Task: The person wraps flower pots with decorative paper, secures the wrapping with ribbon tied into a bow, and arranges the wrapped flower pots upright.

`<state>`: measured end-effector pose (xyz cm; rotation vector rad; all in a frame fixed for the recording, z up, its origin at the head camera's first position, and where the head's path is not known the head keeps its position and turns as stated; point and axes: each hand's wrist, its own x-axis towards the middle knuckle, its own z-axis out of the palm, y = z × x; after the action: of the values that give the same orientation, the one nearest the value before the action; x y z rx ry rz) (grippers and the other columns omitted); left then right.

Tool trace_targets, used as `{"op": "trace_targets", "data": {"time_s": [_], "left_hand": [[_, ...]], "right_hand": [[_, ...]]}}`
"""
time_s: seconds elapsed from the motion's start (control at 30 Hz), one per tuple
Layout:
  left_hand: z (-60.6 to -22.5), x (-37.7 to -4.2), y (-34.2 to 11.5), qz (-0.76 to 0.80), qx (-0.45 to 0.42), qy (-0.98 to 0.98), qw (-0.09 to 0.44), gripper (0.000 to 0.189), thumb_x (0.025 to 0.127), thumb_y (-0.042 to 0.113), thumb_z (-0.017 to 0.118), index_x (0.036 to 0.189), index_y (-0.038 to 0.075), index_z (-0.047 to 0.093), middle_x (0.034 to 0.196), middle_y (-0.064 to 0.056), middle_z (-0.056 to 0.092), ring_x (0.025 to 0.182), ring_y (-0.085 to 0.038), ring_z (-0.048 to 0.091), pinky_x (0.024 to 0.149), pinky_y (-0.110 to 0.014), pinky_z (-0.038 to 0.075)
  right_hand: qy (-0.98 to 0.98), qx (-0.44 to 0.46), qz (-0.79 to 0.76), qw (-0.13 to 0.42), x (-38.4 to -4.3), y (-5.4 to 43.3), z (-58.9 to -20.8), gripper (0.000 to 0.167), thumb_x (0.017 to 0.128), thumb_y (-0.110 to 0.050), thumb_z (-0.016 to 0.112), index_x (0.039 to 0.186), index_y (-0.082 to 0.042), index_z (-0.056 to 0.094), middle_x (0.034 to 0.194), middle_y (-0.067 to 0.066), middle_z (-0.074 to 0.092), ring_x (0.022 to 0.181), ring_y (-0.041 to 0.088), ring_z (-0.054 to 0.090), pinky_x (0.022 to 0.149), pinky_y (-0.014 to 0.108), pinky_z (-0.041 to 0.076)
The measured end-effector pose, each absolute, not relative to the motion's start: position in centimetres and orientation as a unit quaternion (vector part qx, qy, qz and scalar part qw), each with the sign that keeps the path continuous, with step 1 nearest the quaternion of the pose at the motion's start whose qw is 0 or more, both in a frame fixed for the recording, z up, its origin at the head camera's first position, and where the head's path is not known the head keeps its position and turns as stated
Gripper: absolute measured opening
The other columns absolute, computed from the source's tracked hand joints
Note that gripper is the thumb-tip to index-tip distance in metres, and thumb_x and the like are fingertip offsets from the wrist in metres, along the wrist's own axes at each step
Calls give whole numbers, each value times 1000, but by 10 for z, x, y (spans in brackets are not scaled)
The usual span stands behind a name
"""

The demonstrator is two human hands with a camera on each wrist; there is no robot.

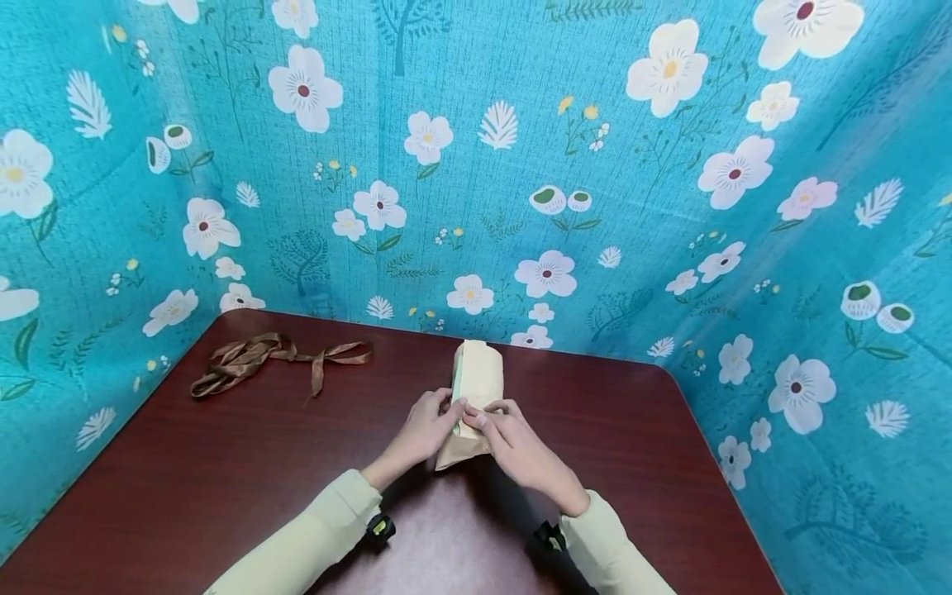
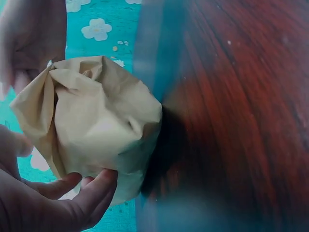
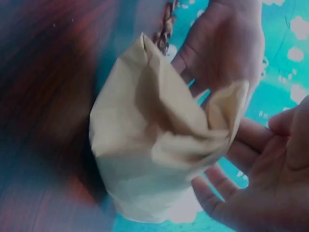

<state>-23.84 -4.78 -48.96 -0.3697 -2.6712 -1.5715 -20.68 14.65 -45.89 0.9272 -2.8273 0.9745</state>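
Lying between 9 and 10 o'clock from the paper package (image 1: 482, 372), a brown ribbon (image 1: 245, 357) makes a loose bundle on the bench (image 1: 186, 479); probably it is placed there so that it does not disturb the hands. More to the right, the left hand (image 1: 426, 428) comes to the package from 8 o'clock and grips its paper at the side, I think for keeping the body steady. The package is in the middle, toward the far side of the bench, with its crumpled, pointed end at 6 o'clock, facing the person. The right hand (image 1: 521, 450) comes from 4 o'clock and pinches the same folded end; this seems needed because loose paper would spring open. The 2 hands nearly meet, so in the head view they cover part of the folds. Under each sleeve sits 1 black wrist device, below the hands. At 12 o'clock the flowered curtain (image 1: 476, 83) rises close behind the package and limits the space there; it continues along the right side also.
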Motion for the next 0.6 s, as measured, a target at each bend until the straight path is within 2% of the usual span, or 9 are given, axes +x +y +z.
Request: {"op": "trace_targets", "data": {"time_s": [0.13,0.17,0.23,0.37,0.6], "left_hand": [[-495,-240,-48,-509,-131,-850,15,42,100,27,62,126,-6,63,99,-11,60,88,-19,58,79,-37,50],[-496,-240,-48,-517,-132,-846,12,42,99,26,64,126,-7,62,99,-12,61,88,-19,59,79,-36,50],[-498,-243,-49,-531,-133,-837,-1,42,99,24,65,127,-7,60,100,-12,61,87,-19,59,77,-35,50],[-498,-245,-50,-554,-129,-822,-28,40,97,19,68,127,-6,60,100,-11,61,88,-18,58,77,-32,49],[-494,-246,-48,-543,-136,-828,-32,39,96,16,69,128,-6,60,100,-10,61,88,-19,58,78,-33,50]], "right_hand": [[-890,289,351,26,-217,152,-466,22,102,-17,62,115,-9,79,128,0,71,113,20,53,89,37,50],[-888,289,357,34,-218,153,-467,19,97,-13,69,112,-10,80,130,0,70,111,20,54,85,34,51],[-885,284,364,53,-221,153,-471,33,88,-8,79,121,-11,77,125,0,73,107,19,57,78,28,53],[-886,274,365,85,-226,155,-474,49,73,-9,92,119,-7,76,123,4,71,96,18,60,71,26,54],[-902,261,333,81,-241,154,-476,78,64,-16,98,133,1,65,117,9,60,78,15,56,64,21,50]]}}
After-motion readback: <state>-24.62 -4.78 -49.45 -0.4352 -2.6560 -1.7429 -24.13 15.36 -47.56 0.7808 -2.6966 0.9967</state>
